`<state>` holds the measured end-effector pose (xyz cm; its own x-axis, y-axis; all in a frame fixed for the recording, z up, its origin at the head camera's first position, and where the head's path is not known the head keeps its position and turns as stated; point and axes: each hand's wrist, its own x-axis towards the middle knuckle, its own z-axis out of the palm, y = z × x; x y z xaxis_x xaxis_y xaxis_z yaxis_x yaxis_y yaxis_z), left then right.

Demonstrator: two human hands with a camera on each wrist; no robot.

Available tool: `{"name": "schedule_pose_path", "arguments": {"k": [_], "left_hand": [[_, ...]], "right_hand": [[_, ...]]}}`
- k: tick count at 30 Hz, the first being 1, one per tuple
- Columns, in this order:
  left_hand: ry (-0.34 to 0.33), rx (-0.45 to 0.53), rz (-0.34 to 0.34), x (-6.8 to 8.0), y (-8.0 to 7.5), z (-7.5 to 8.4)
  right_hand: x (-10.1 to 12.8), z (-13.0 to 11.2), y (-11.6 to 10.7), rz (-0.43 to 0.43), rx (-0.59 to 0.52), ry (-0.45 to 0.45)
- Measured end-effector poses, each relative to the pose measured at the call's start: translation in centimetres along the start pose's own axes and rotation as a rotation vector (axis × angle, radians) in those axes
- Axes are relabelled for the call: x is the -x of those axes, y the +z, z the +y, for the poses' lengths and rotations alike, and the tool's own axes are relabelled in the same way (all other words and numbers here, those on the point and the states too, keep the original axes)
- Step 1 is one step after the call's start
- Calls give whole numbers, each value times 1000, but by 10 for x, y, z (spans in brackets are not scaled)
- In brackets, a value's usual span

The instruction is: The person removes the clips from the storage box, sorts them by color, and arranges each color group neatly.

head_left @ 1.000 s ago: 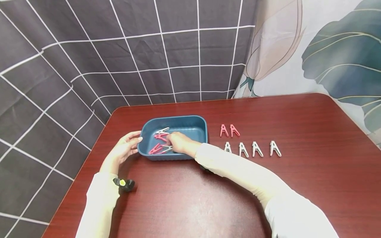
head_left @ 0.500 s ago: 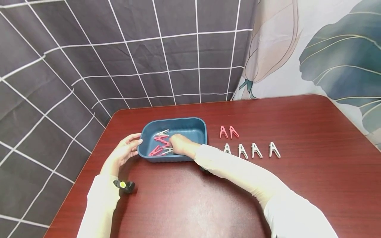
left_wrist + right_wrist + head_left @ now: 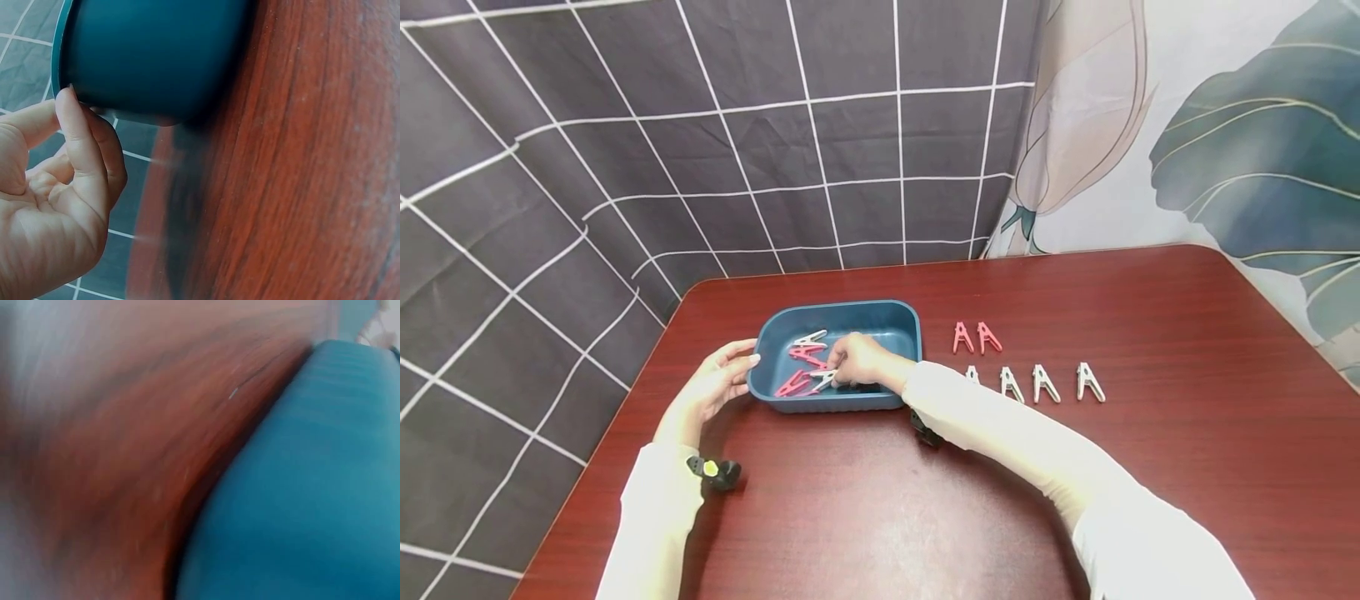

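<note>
A blue plastic bin [image 3: 880,313] stands on the table with several white and pink clothespins in its left half. My left hand [image 3: 718,383] holds the bin's left end, thumb and fingers at the rim; the left wrist view shows a fingertip against the bin wall [image 3: 156,50]. Inside the bin, my right hand [image 3: 865,360] pinches a white clothespin [image 3: 823,379] at its right end. Pink clothespins [image 3: 792,383] lie just left of it, and another white clothespin [image 3: 809,338] lies farther back. The right wrist view shows the bin's outer side [image 3: 300,475], with the right hand's fingers out of sight.
Right of the bin, two pink clothespins [image 3: 988,337] stand behind a row of several white clothespins [image 3: 1045,384]; the right sleeve partly covers the leftmost. Dark grid-patterned cloth [image 3: 850,133] hangs behind and left of the reddish wooden table [image 3: 865,500].
My right hand has drawn back slightly from the pink clothespins and now has the white clothespin at its fingertips. The left hand keeps its place at the bin; the view has tilted a little.
</note>
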<state>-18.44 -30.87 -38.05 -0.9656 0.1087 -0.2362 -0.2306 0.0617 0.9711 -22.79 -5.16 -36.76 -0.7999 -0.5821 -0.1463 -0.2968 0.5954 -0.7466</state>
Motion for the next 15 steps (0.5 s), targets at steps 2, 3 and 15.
{"name": "schedule_pose_path", "arguments": {"k": [2, 3, 15], "left_hand": [[3, 1, 0, 0, -1, -2], [6, 3, 1, 0, -1, -2], [17, 15, -6, -4, -2, -4]], "right_hand": [[-1, 2, 0, -13, -138, 58], [-1, 2, 0, -12, -198, 80], [3, 6, -4, 58, -463, 130]]}}
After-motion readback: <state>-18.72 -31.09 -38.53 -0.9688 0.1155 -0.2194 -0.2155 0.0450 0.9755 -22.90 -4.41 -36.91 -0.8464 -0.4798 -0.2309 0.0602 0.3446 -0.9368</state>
